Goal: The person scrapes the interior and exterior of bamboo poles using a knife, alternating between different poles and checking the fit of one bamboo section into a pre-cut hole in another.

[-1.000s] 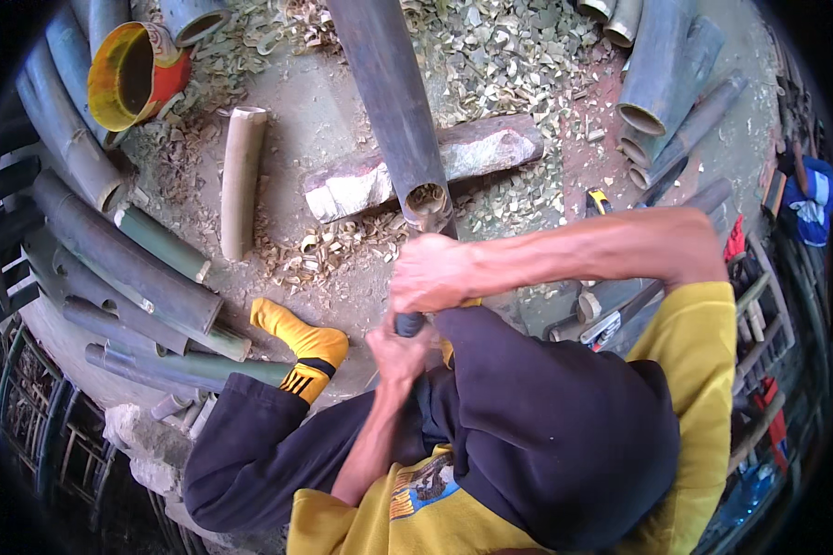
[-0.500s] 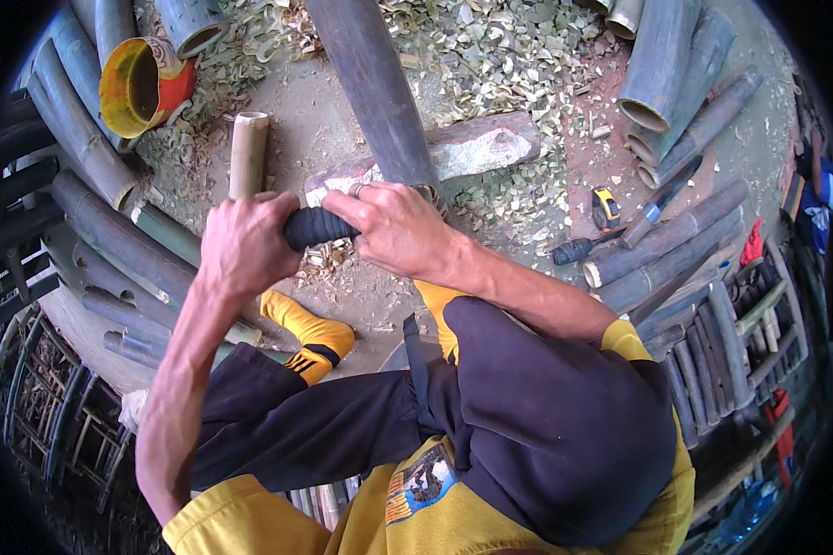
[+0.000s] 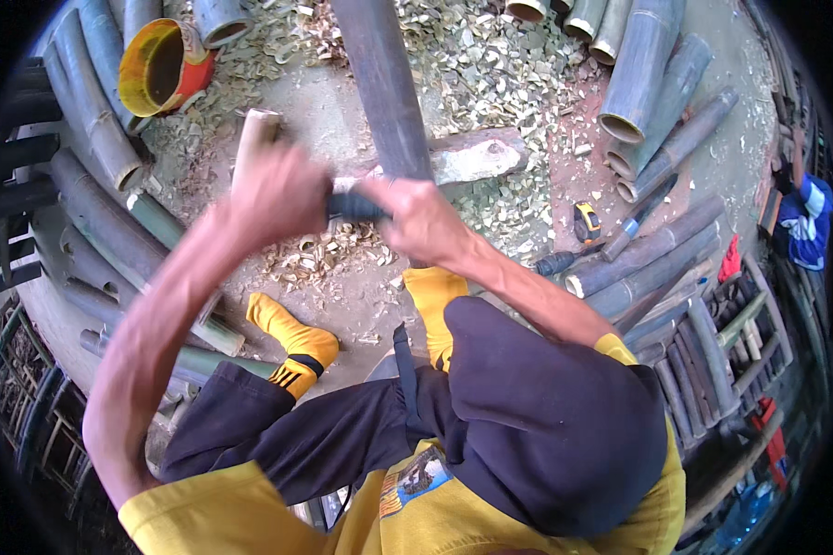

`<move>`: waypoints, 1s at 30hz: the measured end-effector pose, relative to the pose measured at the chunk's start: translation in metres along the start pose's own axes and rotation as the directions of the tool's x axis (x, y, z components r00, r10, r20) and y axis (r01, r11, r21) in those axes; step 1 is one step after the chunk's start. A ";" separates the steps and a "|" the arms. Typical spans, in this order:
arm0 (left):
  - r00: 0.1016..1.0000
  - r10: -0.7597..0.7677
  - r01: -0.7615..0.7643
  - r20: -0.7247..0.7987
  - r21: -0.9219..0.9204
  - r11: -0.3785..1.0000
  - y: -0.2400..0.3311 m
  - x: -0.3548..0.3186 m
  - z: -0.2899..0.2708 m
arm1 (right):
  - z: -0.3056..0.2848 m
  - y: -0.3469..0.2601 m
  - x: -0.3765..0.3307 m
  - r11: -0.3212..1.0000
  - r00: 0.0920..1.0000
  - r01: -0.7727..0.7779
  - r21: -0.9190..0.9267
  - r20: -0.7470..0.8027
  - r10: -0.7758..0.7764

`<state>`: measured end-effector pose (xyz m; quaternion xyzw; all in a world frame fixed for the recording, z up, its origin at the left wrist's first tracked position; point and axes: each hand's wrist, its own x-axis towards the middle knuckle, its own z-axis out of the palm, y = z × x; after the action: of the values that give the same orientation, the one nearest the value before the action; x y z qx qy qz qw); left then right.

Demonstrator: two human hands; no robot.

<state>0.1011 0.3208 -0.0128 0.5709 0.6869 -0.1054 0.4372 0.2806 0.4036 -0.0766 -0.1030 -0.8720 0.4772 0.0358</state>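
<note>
My left hand [image 3: 285, 192] is closed and smeared by motion, around the outer end of a black-wrapped handle [image 3: 355, 206]. Beside it, my right hand [image 3: 421, 217] is wrapped round the same handle on its other side. Whatever the handle belongs to is hidden by my right hand. Just beyond that hand ends a long dark bamboo pole [image 3: 391, 102], which rests across a rough wooden block [image 3: 479, 161]. A short pale wooden cylinder [image 3: 254, 139] shows past my left hand, which covers its lower end.
Chips [image 3: 500, 74] cover the ground ahead. A yellow and red bucket [image 3: 162, 67] stands at the far left among bamboo poles [image 3: 95, 116]. To the right lie a tape measure [image 3: 586, 222], a knife [image 3: 639, 220] and more poles [image 3: 640, 69]. My yellow-socked feet [image 3: 296, 335] are below.
My left hand has moved forward and to the right, and is now blurred. My right hand and the handle have also shifted right. The whole view has turned slightly.
</note>
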 end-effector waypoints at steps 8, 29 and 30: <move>0.924 -0.324 -0.094 -0.203 -0.942 0.321 0.085 -0.046 0.076 | -0.081 -0.047 -0.029 0.795 0.957 -0.255 0.550 0.023 0.291; 0.983 -0.070 -0.071 0.169 -0.001 -0.997 0.168 0.054 0.103 | -0.145 0.026 -0.007 0.754 0.563 0.444 -0.485 0.806 0.186; 0.969 -0.122 -0.106 0.216 -0.083 -0.991 0.166 0.050 0.099 | -0.136 0.027 -0.020 0.785 0.571 0.357 -0.505 0.784 0.244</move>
<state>0.2958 0.3455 -0.0486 -0.4837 0.2172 0.6615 0.5303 0.3261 0.5256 -0.0247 0.1536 -0.8943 0.1557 -0.3903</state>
